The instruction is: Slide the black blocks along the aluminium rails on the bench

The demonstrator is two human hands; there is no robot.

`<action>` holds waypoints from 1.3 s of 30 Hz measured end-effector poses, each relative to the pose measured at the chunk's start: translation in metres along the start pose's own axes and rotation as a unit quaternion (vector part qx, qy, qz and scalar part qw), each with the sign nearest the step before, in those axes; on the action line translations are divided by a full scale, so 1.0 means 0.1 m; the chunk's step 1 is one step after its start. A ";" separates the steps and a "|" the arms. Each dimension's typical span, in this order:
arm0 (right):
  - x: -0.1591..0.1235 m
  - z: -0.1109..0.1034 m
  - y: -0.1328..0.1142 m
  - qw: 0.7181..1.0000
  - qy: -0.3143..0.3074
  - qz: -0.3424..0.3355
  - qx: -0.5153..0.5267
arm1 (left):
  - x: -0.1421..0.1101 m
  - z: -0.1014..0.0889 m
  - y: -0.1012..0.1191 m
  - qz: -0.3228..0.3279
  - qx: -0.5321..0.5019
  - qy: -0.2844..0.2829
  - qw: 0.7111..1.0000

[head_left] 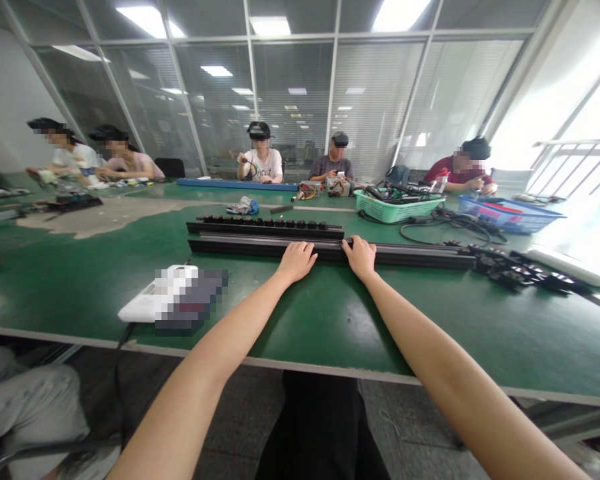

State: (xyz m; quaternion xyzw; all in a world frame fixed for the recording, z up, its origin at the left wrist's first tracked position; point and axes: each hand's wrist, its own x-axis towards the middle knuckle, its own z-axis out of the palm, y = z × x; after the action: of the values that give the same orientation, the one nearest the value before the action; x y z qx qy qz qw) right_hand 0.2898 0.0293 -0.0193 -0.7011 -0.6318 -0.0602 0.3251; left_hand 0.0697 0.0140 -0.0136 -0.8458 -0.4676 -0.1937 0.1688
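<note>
A long black metal rail (pixel 415 256) with a groove along its top lies across the table in front of me. My left hand (pixel 298 261) rests on its near side, the fingers curled over the top edge. Further right, my right hand (pixel 362 257) pinches a small black part (pixel 349 241) at the rail's groove; the fingers partly hide it. Just behind lies a shorter black rail (pixel 265 230) carrying a row of small black parts (pixel 280 223). At the right end of the long rail, several similar black parts (pixel 505 268) lie in a loose heap.
A white power strip (pixel 140 303) and a blurred dark object (pixel 200 307) lie at the left. Behind the rails are a crumpled cloth (pixel 243 205), a green basket (pixel 393 210) of cables and a blue basket (pixel 515 217). Several people sit around the green table (pixel 330 327).
</note>
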 end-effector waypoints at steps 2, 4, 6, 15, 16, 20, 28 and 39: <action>0.00 0.00 0.00 1.000 -0.001 0.001 -0.008 | 0.00 -0.01 0.00 -0.002 0.000 -0.003 1.000; 0.01 0.01 0.00 1.000 0.001 -0.001 -0.012 | 0.00 0.00 0.00 -0.001 0.002 -0.003 1.000; 0.01 0.01 0.00 1.000 0.005 -0.001 -0.016 | 0.00 0.01 0.00 0.001 0.002 0.000 1.000; 0.02 0.06 0.11 0.998 0.050 -0.033 0.007 | 0.02 0.03 -0.01 0.007 0.003 0.008 1.000; 0.02 0.06 0.14 0.997 0.063 -0.038 0.011 | 0.02 0.03 -0.01 0.006 0.004 0.008 1.000; 0.02 0.07 0.21 0.995 0.098 -0.035 0.010 | 0.02 0.05 -0.02 0.006 0.000 0.011 1.000; 0.03 0.07 0.25 0.996 0.079 -0.030 -0.009 | 0.02 0.04 -0.03 0.008 -0.004 0.007 1.000; 0.01 0.01 0.21 0.997 0.068 -0.013 -0.020 | 0.03 0.06 -0.03 0.008 -0.007 0.014 1.000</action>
State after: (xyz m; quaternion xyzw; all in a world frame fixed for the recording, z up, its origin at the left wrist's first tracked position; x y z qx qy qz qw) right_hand 0.3094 0.0310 -0.0275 -0.6932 -0.6161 -0.1245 0.3527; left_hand 0.0692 0.0204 -0.0170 -0.8479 -0.4570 -0.2071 0.1710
